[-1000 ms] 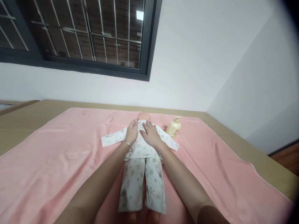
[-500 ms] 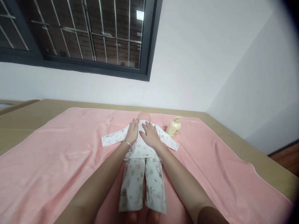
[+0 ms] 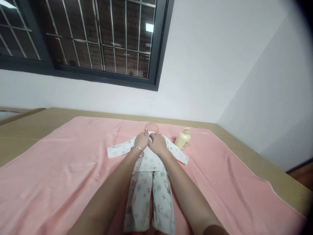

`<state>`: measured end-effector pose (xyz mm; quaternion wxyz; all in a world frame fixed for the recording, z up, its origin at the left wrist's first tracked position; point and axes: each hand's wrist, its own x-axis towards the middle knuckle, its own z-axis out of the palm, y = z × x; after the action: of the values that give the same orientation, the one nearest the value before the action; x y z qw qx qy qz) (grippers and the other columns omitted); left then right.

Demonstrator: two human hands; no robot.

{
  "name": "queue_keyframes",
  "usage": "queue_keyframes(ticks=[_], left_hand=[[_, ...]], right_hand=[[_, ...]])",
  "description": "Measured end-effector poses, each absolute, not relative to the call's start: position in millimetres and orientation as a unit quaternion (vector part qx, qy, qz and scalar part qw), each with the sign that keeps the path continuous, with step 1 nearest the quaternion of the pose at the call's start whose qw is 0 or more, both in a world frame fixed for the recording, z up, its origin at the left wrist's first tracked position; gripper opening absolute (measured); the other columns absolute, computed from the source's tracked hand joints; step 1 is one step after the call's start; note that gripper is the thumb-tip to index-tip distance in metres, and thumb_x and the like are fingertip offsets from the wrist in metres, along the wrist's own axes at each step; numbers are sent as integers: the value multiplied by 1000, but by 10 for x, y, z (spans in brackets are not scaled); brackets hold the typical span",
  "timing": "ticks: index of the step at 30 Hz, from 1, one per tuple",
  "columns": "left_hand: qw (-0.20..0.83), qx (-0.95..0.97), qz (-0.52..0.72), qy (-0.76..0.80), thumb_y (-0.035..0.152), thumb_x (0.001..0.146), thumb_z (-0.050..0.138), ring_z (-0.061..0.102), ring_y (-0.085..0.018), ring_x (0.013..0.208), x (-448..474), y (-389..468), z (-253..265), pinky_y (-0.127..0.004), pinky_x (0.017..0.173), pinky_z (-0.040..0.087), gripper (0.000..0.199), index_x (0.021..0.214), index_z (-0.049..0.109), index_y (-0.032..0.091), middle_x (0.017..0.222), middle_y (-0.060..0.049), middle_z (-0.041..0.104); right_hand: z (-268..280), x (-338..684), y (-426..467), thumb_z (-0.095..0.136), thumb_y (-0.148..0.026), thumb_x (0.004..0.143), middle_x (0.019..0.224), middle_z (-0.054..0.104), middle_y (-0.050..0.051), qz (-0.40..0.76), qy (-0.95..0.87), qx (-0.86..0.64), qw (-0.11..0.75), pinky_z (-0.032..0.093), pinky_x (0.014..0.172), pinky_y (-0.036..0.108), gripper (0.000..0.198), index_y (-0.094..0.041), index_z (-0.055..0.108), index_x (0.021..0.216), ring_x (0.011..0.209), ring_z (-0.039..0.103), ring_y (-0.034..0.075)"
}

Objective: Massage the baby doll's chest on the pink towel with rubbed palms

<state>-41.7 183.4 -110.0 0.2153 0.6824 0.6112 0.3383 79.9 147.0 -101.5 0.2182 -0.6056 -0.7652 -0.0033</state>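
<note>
The clothed doll (image 3: 149, 166) lies on the pink cloth (image 3: 73, 163), reaching its far edge. My left hand (image 3: 141, 140) and right hand (image 3: 157, 143), fingers bent, rest on the doll; whether they pinch fabric, I cannot tell.

Patterned shirt (image 3: 149, 164) partly hidden behind both hands (image 3: 158, 144)

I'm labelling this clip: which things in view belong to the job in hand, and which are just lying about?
In the job:
left hand and right hand, over the doll
its printed top and matching trousers
pink cloth, spread beneath

Seemingly just there:
yellow bottle, touched by neither hand
window, background only
</note>
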Motion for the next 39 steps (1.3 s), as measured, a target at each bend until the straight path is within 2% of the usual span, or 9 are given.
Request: queue_keyframes(ticks=[9, 14, 18, 24, 27, 30, 32, 36, 39], left_hand=[[213, 688, 336, 606, 55, 101, 11, 63, -32, 114, -414, 1779, -1112, -39, 96, 42, 74, 105, 73, 15, 115, -20, 71], [266, 664, 409, 567, 58, 99, 18, 63, -32, 114, -444, 1795, -1115, -40, 98, 42, 71, 101, 73, 15, 115, -19, 71], [294, 615, 493, 541, 58, 98, 23, 63, -29, 115, -430, 1804, -1193, -39, 100, 43, 65, 104, 71, 13, 118, -18, 70], [285, 605, 539, 512, 54, 97, 33, 55, -29, 127, -306, 1643, -1045, -44, 116, 25, 55, 104, 71, 15, 123, -16, 68], [351, 582, 581, 447, 57, 96, 35, 55, -28, 127, -186, 1530, -865, -43, 112, 34, 56, 110, 69, 15, 128, -16, 66], [439, 556, 595, 379, 59, 95, 38, 58, -28, 124, -32, 1454, -766, -42, 110, 38, 55, 108, 69, 16, 126, -15, 67], [496, 536, 584, 354, 57, 95, 40, 59, -27, 123, 73, 1435, -749, -43, 111, 38, 52, 106, 69, 16, 124, -15, 68], [613, 467, 528, 357, 51, 98, 37, 59, -25, 124, 243, 1429, -703, -39, 113, 37, 50, 109, 67, 14, 126, -18, 67], [731, 377, 455, 342, 53, 99, 29, 58, -25, 126, 332, 1439, -623, -37, 110, 41, 57, 120, 62, 12, 134, -19, 61]], right_hand=[[-1046, 823, 1449, 41, -41, 96, 130, 56, 11, 28, -765, -609, 210, 35, 101, 43, 38, -22, 56, 125, 121, 48, 29], [-1034, 865, 1437, 39, -45, 98, 158, 31, 11, 66, -797, -567, 198, 18, 116, 49, 56, -22, 36, 149, 145, 25, 31], [-1070, 844, 1439, 35, -46, 100, 162, 23, 12, 75, -801, -563, 192, 10, 119, 52, 59, -19, 34, 152, 149, 17, 31], [-689, 1047, 1330, 46, -47, 96, 161, 21, 16, 141, -794, -565, 175, 13, 118, 57, 62, -18, 37, 150, 149, 18, 33], [-287, 1403, 1060, 48, -51, 94, 161, 21, 15, 187, -790, -557, 175, 10, 120, 54, 68, -17, 35, 152, 150, 17, 31], [45, 1803, 690, 45, -51, 95, 160, 28, 7, 203, -753, -571, 257, 18, 122, 42, 66, -21, 33, 153, 149, 24, 23], [165, 2011, 500, 44, -54, 95, 160, 29, 5, 196, -714, -598, 307, 23, 120, 41, 67, -24, 32, 153, 148, 27, 22], [127, 2230, 494, 46, -52, 94, 158, 32, 7, 174, -696, -615, 328, 24, 120, 43, 65, -23, 36, 152, 147, 28, 24], [-67, 2308, 763, 46, -42, 94, 156, 35, 10, 154, -680, -632, 338, 24, 120, 42, 60, -17, 42, 148, 146, 30, 24]])
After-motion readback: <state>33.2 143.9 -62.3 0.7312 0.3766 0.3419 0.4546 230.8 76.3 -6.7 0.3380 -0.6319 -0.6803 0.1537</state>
